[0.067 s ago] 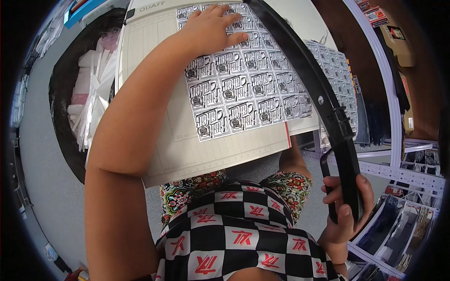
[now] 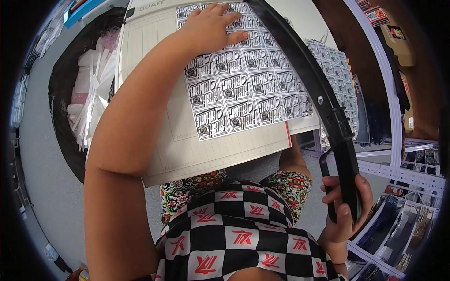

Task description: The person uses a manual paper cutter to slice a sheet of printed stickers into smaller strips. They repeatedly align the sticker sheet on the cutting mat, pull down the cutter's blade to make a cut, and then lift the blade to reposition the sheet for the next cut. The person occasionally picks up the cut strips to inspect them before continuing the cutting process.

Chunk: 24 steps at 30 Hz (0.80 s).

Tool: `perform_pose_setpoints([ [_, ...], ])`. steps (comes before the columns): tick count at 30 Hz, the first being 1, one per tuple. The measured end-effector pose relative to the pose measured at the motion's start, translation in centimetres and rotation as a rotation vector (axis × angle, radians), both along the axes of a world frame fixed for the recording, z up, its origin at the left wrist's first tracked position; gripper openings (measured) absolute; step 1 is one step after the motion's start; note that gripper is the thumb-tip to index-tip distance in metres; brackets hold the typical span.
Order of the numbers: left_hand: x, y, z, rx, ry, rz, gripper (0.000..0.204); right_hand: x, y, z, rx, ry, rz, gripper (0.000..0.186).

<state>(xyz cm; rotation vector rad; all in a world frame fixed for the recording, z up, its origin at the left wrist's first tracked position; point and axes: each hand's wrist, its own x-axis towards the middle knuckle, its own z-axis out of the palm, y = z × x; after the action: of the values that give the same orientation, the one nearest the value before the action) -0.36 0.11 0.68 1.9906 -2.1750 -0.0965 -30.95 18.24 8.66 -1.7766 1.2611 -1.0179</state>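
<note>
One guillotine paper trimmer point(image 2: 215, 159) is spanning the middle. At left, a black bag point(image 2: 58, 107) is containing white strips point(image 2: 96, 86) and pinkish scraps. The printed sheet point(image 2: 248, 89) is lying on the trimmer board, its visible rows forming one piece, so separating them looks undone; more printed sheeting point(image 2: 343, 75) is resting beyond the blade arm point(image 2: 309, 65). The left grip point(image 2: 208, 29) is pressing the sheet, fingers spread; the right grip point(image 2: 342, 227) is wrapping the black handle point(image 2: 349, 187).
</note>
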Motion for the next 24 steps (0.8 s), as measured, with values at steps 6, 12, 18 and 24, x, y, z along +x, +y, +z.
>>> perform_pose_setpoints([
  [6,-0.4,1.1,1.1,-0.003,0.056,-0.024,0.059,-1.1,-0.1,-1.1,-0.012,-0.013,0.129,0.046],
  [12,0.1,1.1,1.0,0.015,0.035,0.013,0.06,-1.8,-0.3,-3.3,-0.094,-0.062,0.22,0.044],
  [18,0.5,0.8,0.3,0.008,0.025,0.016,0.059,-1.8,-0.9,-4.5,-0.17,-0.067,0.3,0.043],
  [24,-0.2,1.4,0.9,0.004,0.063,0.039,0.058,-2.2,-0.8,-5.1,-0.115,-0.004,0.302,0.049],
])
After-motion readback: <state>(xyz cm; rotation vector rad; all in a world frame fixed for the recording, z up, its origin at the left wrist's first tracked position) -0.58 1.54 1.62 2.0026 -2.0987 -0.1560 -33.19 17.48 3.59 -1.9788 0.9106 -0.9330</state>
